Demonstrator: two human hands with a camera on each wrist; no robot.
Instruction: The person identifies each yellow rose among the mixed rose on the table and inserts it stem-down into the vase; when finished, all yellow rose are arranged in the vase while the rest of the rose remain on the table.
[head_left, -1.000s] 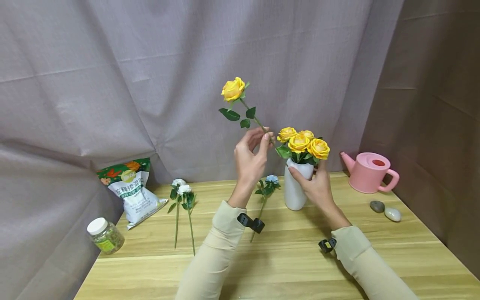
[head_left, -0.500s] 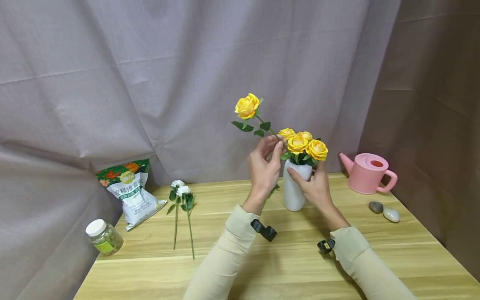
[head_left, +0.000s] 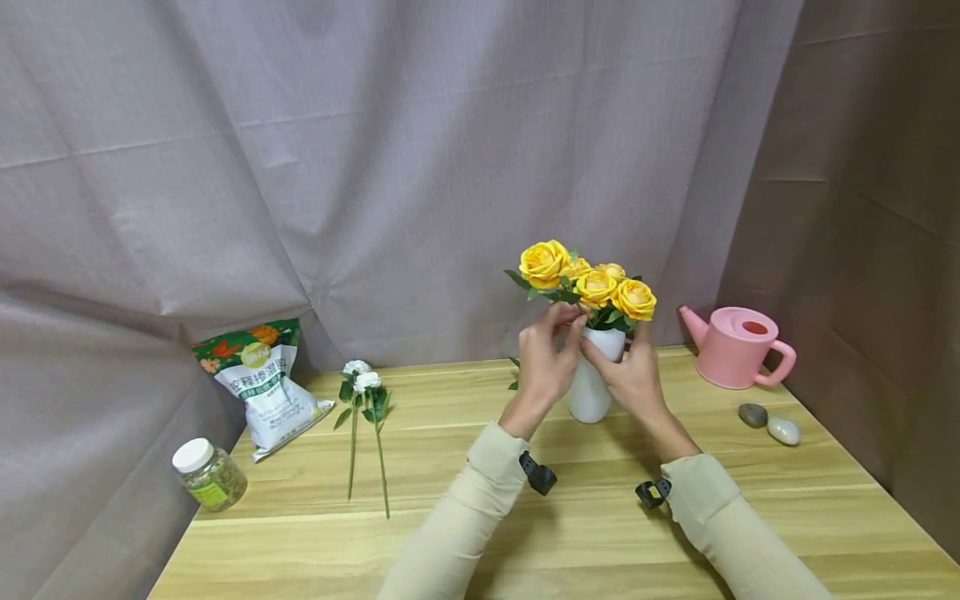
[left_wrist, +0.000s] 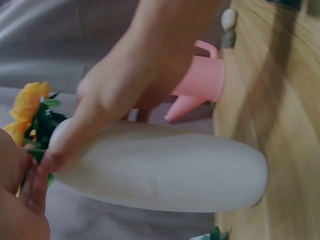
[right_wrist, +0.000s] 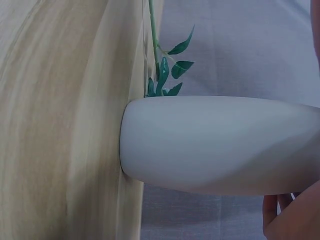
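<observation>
My left hand (head_left: pixel 546 360) pinches the stem of a yellow rose (head_left: pixel 543 263) at the mouth of the white vase (head_left: pixel 588 398). The bloom leans left, a little higher than the several yellow roses (head_left: pixel 596 288) standing in the vase. With my right hand (head_left: pixel 636 377) I grip the vase near its rim, thumb on the near side; the left wrist view shows that hand (left_wrist: pixel 117 85) around the upper vase (left_wrist: pixel 165 172). The base rests on the table. The stem's lower end is hidden. Behind my left hand, a lying flower shows only leaves (head_left: pixel 514 372).
Two white flowers (head_left: pixel 367 382) lie left of centre. Farther left are a fertilizer bag (head_left: pixel 272 396) and a white-lidded jar (head_left: pixel 210 475). To the right stand a pink watering can (head_left: pixel 737 348) and two stones (head_left: pixel 783 430). Grey cloth (head_left: pixel 420 208) hangs behind the table.
My left hand has moved right and down with the yellow rose, bringing its bloom down beside the others. The right hand stays on the vase. The pale blue flower has become mostly hidden.
</observation>
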